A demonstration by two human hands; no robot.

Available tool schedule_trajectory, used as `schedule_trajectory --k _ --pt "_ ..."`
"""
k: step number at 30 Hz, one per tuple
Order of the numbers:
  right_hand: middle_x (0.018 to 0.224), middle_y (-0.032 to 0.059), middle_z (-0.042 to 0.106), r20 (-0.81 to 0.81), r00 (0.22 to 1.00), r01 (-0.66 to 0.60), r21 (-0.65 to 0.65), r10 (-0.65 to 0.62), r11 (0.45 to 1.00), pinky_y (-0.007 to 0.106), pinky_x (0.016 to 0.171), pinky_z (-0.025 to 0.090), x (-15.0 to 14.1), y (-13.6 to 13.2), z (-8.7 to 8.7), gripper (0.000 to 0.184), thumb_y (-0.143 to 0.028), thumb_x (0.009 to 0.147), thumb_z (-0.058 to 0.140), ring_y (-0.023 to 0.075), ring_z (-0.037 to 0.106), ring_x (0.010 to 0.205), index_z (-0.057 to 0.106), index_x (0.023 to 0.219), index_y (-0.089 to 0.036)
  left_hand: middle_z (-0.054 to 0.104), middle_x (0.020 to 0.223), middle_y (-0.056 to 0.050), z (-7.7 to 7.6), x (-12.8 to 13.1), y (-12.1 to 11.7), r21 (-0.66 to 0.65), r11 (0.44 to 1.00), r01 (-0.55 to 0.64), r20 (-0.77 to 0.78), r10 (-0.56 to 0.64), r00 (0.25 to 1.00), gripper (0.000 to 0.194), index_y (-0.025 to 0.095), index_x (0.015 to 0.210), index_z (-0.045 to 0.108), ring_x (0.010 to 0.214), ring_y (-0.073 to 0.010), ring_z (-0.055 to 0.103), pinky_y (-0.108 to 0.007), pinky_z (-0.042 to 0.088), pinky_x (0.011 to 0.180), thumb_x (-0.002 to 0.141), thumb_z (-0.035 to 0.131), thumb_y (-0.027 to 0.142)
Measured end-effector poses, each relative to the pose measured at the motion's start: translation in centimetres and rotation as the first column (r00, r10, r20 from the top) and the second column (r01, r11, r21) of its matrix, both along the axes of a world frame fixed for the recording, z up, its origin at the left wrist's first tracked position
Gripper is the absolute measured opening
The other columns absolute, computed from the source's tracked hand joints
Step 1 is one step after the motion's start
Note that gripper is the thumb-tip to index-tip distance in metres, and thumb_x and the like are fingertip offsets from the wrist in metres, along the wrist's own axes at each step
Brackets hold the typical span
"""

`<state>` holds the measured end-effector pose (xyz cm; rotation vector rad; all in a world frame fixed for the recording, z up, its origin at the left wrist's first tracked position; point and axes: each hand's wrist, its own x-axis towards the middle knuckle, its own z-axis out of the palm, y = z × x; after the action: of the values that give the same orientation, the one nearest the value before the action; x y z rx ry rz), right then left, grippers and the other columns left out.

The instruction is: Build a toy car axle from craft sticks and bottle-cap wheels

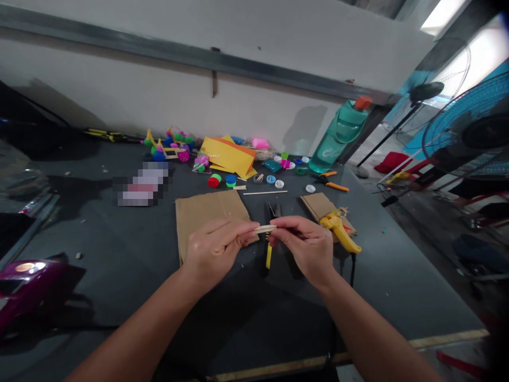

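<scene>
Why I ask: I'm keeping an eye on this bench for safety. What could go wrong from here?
The wooden stick pinched between the left hand and right hand is thin and might snap or slip. The yellow glue gun sits on cardboard close to the right hand, so a knock could tip it, and its black cord could snag.

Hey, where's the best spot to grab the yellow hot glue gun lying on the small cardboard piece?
Take the yellow hot glue gun by its long handle, which runs toward the lower right past the edge of the brown cardboard piece. Come from the near side with your right hand: the handle seems to stick out free there.
</scene>
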<state>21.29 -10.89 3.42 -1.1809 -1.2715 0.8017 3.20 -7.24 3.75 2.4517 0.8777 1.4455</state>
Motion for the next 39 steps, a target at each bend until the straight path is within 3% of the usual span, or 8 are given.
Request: schedule_trajectory --k 9,16,27,39 --pt "0.063 -0.0015 0.070 -0.087 0.996 -0.007 -0.034 0.004 0.999 0.028 0.056 0.059 -0.45 0.08 0.28 0.012 -0.018 0.073 0.070 0.0136 0.066 0.055 0.073 0.084 -0.024 0.073 0.071 0.001 0.09 0.10 0.01 0.014 1.000 -0.008 0.024 0.008 1.000 0.013 0.020 0.091 0.069 0.067 -0.0115 0.067 -0.023 0.056 0.065 0.083 0.061 0.013" --pt "0.065 -0.0007 0.070 -0.140 0.990 0.021 -0.042 -0.026 0.999 0.028 0.056 0.060 -0.22 0.26 0.03 0.013 -0.020 0.072 0.072 0.0139 0.066 0.055 0.072 0.084 -0.023 0.074 0.086 -0.001 0.16 0.24 0.15 -0.017 1.000 -0.003 0.038 0.003 0.999 0.020 0.021 0.100 0.068 0.075 -0.0133 0.069 -0.023 0.057 0.066 0.082 0.063 0.014" --pt "0.063 -0.0012 0.070 -0.092 0.996 -0.009 -0.021 0.007 1.000 0.025 0.054 0.059 -0.29 0.16 0.18 0.012 -0.018 0.073 0.069 0.0132 0.066 0.054 0.073 0.085 -0.021 0.074 0.075 0.001 0.28 0.27 0.03 0.031 0.999 0.010 0.038 -0.011 0.999 0.009 0.020 0.084 0.071 0.067 -0.0105 0.069 -0.018 0.055 0.063 0.082 0.063 0.016" --pt "0.064 -0.0011 0.070 -0.098 0.995 -0.036 0.000 0.036 0.999 0.025 0.055 0.059 -0.36 0.00 0.23 0.013 -0.017 0.074 0.069 0.0127 0.066 0.055 0.073 0.085 -0.022 0.074 0.072 0.004 0.51 0.16 0.01 0.020 0.999 0.031 0.052 -0.032 0.998 0.009 0.021 0.081 0.069 0.066 -0.0093 0.068 -0.017 0.054 0.063 0.080 0.064 0.013"
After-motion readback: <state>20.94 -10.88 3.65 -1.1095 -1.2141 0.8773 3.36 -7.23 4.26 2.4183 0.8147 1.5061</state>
